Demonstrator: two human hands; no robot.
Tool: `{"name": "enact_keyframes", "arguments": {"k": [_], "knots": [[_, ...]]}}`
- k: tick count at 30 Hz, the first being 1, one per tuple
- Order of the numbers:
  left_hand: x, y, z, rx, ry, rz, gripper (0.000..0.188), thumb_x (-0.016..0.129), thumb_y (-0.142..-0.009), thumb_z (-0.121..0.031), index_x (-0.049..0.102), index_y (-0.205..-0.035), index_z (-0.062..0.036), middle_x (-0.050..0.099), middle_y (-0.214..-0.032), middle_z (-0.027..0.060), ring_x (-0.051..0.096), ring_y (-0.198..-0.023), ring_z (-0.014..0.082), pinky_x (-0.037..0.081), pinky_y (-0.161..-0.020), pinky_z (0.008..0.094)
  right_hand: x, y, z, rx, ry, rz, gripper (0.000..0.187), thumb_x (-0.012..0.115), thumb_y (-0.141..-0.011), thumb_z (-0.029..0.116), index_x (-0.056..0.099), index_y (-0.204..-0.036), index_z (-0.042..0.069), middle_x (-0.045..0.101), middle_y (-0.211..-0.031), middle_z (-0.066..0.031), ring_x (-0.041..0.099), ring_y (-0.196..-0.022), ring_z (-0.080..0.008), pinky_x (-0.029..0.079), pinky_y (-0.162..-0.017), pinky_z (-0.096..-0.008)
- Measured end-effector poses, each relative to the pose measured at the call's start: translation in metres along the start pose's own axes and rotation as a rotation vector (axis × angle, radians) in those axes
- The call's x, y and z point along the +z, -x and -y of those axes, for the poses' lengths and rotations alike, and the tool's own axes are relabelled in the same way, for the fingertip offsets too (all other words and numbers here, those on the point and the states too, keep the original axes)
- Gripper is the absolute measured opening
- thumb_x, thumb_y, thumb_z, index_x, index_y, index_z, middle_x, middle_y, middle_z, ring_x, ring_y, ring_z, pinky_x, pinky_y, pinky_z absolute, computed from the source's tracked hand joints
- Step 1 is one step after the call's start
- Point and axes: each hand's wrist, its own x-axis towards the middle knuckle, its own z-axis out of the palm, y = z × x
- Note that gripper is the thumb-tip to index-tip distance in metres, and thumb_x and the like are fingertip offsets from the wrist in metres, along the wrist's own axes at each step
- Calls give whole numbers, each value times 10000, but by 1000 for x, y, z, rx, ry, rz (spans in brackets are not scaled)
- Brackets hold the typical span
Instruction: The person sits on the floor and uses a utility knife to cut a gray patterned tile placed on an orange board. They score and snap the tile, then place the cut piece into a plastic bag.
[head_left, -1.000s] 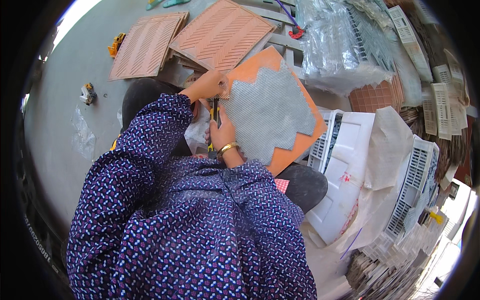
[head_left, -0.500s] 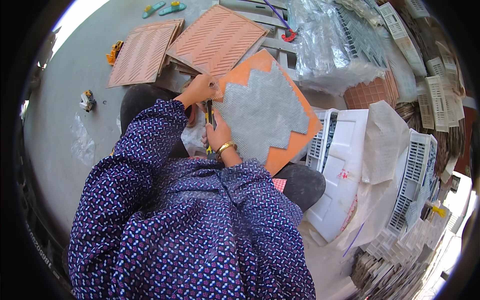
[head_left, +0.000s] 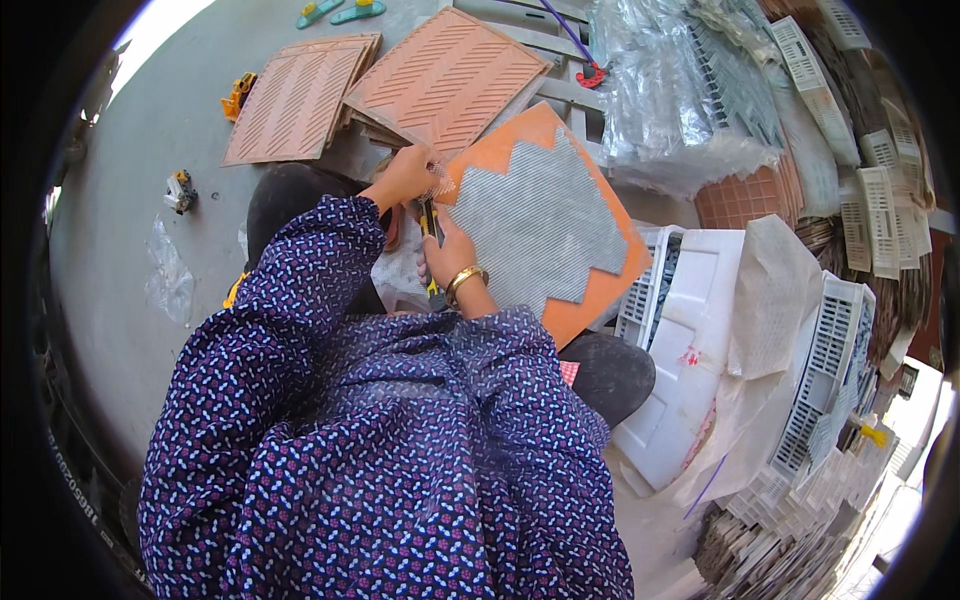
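An orange square board (head_left: 515, 130) lies tilted across my lap, carrying a grey mesh sheet (head_left: 540, 220) with stepped, zigzag edges. At the board's left corner, my left hand (head_left: 408, 175) pinches a small scrap of the mesh (head_left: 440, 180). Just below it, my right hand (head_left: 452, 252), with a gold bangle at the wrist, is wrapped round a black and yellow utility knife (head_left: 431, 218). The knife's upper end points at the left hand. Its blade is too small to make out.
Brick-coloured patterned panels (head_left: 450, 75) are stacked beyond my knees, with another stack (head_left: 300, 100) to their left. Plastic-wrapped sheets (head_left: 660, 100) lie at the far right. White crates (head_left: 825, 350) and a white plastic panel (head_left: 680, 340) stand right. Toy vehicles (head_left: 180, 190) sit on the left floor.
The view has shifted slightly. The mesh scrap at my left hand shows more clearly, against the board's corner. My right hand keeps its grip on the utility knife.
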Motion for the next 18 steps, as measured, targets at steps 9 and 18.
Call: {"name": "enact_keyframes", "arguments": {"k": [9, 18], "knots": [[-8, 5, -21, 14, 16, 117, 187, 718, -639, -140, 588, -684, -14, 527, -540, 44, 479, -472, 100, 380, -449, 265, 10, -1, -33, -60, -117, -41, 515, 433, -810, 52, 307, -1309, 86, 561, -583, -94, 559, -439, -163, 471, -426, -299], [-14, 4, -11, -8, 1, 57, 139, 675, -688, -95, 595, -747, 3, 517, -571, 25, 468, -516, 83, 378, -465, 241, 10, -5, -10, -68, -32, -30, 507, 439, -817, 47, 328, -1303, 143, 574, -605, -96, 571, -466, -157, 477, -427, -296]]}}
